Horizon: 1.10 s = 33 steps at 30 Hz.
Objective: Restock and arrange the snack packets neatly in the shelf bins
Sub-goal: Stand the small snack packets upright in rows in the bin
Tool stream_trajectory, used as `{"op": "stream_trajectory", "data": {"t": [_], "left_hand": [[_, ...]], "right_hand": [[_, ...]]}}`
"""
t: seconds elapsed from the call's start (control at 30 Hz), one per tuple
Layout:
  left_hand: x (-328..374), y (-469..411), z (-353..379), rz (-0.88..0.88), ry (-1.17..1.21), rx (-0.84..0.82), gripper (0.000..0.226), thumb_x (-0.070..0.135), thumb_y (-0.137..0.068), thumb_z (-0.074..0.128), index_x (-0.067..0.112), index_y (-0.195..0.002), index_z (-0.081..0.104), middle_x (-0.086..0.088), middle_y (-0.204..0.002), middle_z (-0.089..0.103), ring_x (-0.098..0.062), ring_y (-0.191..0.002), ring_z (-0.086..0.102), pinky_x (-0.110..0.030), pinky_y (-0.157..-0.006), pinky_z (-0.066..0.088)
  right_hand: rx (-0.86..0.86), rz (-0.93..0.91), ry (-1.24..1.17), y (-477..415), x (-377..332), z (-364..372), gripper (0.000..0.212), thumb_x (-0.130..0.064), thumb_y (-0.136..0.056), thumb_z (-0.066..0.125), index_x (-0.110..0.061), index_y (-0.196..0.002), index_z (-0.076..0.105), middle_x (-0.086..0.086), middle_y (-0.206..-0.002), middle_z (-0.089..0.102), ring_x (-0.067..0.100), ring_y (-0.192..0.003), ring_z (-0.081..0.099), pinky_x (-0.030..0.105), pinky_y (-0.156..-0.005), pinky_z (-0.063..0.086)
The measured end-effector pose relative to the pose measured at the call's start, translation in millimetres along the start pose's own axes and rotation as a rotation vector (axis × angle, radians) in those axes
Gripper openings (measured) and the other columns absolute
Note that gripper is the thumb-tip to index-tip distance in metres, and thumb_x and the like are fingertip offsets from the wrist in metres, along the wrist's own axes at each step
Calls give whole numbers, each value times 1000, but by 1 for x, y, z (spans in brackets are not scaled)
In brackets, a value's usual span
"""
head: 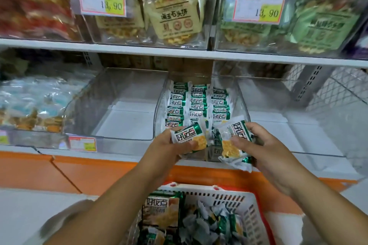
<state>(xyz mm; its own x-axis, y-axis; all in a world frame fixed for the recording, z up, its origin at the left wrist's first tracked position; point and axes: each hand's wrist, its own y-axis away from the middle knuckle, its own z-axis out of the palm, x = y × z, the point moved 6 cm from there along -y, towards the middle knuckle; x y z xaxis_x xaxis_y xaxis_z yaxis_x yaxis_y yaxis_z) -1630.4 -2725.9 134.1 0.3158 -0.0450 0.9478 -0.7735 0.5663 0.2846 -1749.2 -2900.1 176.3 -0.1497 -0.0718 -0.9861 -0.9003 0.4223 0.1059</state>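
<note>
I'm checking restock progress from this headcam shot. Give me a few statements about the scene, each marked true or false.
1. Each hand holds a snack packet. True: the left hand grips the left packet, and the right hand grips the right packet.
2. The clear bin just behind the hands has nothing in it. False: the middle bin holds stacked packets in rows.
3. More packets lie in the basket below the arms. True: they show inside the white basket.
4. The bin left of the stocked one is packed full. False: the left bin shows no packets.
</note>
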Motion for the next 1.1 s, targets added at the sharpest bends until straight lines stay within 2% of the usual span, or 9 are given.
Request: {"op": "stream_trajectory", "data": {"t": [0.1, 0.23, 0.4, 0.57, 0.63, 0.7, 0.77, 0.9, 1.1], "left_hand": [[-15, -6, 11, -95, 279, -61, 31, 9, -96, 59, 1, -124, 50, -22, -111, 71, -36, -97, 71, -50, -90, 57], [-8, -14, 18, -110, 250, -134, 67, 40, -80, 79, 13, -133, 48, -23, -120, 64, -43, -102, 64, -59, -95, 52], [4, -21, 11, -28, 97, -46, 59, 2, -77, 78, 21, -123, 46, -19, -105, 71, -30, -80, 71, -41, -73, 60], [19, -24, -8, 76, 165, 25, 52, -4, -76, 73, 15, -119, 50, -13, -102, 74, -27, -83, 74, -35, -63, 60], [24, -22, -15, 102, 201, 48, 51, 0, -70, 73, 14, -114, 52, -13, -101, 74, -25, -81, 74, -29, -58, 58], [27, -20, -22, 122, 225, 84, 54, 6, -64, 74, 13, -114, 53, -14, -101, 74, -24, -80, 74, -27, -56, 57], [31, -18, -27, 143, 239, 114, 57, 9, -63, 74, 11, -115, 53, -16, -103, 74, -26, -83, 75, -27, -57, 57], [36, -20, -35, 175, 234, 171, 52, 8, -65, 75, 15, -112, 53, -14, -104, 74, -27, -84, 75, -27, -57, 57], [39, -24, -41, 205, 211, 199, 42, -1, -77, 72, 16, -110, 52, -11, -100, 75, -24, -82, 75, -27, -56, 58]], "right_hand": [[-70, 31, 146, -10, 15, 18, 58, -63, -63, 70, -42, -116, 57, -18, -108, 69, 0, -95, 66, 26, -87, 50], [-85, -7, 344, -21, 18, 39, 39, -56, -84, 60, -52, -116, 40, -37, -112, 49, -12, -102, 51, 20, -83, 40], [-167, -40, 392, -30, 13, 49, 44, -50, -80, 69, -59, -107, 35, -49, -107, 34, -22, -100, 42, 5, -76, 36], [-169, -51, 268, -39, 3, 38, 46, -48, -85, 63, -67, -121, 41, -33, -135, 45, 3, -125, 47, 34, -99, 45], [-122, -44, 157, -43, 0, 32, 48, -33, -89, 64, -59, -125, 43, -31, -115, 61, -5, -105, 57, 18, -79, 49], [-69, -4, 102, -48, 3, 24, 44, -22, -89, 66, -37, -126, 47, -19, -93, 72, 4, -84, 67, 22, -75, 51], [26, -26, 227, -59, 2, 7, 34, -21, -85, 71, -28, -113, 53, -4, -99, 72, 17, -95, 67, 37, -88, 50], [133, -233, 557, -90, -19, -26, 32, -19, -81, 76, -25, -109, 62, -11, -107, 56, 10, -100, 57, 23, -92, 43], [-117, -297, 1270, -136, -23, -9, 44, -24, -86, 71, -25, -126, 56, -2, -123, 56, 18, -113, 53, 27, -91, 41]]}}
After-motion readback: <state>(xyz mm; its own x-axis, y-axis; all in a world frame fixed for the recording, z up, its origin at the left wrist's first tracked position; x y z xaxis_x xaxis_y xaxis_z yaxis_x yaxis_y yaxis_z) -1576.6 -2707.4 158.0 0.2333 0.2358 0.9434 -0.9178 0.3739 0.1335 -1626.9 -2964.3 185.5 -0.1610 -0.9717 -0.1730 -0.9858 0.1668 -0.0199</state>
